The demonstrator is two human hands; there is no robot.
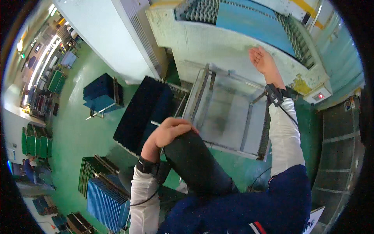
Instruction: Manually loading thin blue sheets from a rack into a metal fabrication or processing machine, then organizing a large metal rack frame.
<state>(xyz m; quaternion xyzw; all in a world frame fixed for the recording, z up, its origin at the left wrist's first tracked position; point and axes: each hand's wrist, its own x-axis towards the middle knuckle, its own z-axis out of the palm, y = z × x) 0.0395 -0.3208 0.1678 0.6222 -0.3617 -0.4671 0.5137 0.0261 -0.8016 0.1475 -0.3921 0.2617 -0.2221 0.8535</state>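
My left hand (171, 132) lies over my bent, dark-trousered knee (194, 160), its fingers draped across it and partly hidden. My right hand (261, 60) is raised in front of the pale machine's side, palm turned up. Its fingers are loosely curled and hold nothing. Just beyond it a flat blue panel (253, 25) lies on the machine's roller conveyor (200, 11). Below the right hand stands a low metal-framed cart (243, 150) with a whitish bed. Left of the cart, near my left hand, is a rack of dark blue-black panels (144, 111).
Another stack of dark blue panels (102, 93) stands on the green floor (72, 128). Racks of blue panels (107, 202) and green panels (87, 175) are at lower left. A white cabinet (105, 35) rises at upper left. Metal shelving (337, 156) borders the right side. A small display box (318, 95) is on the machine's corner.
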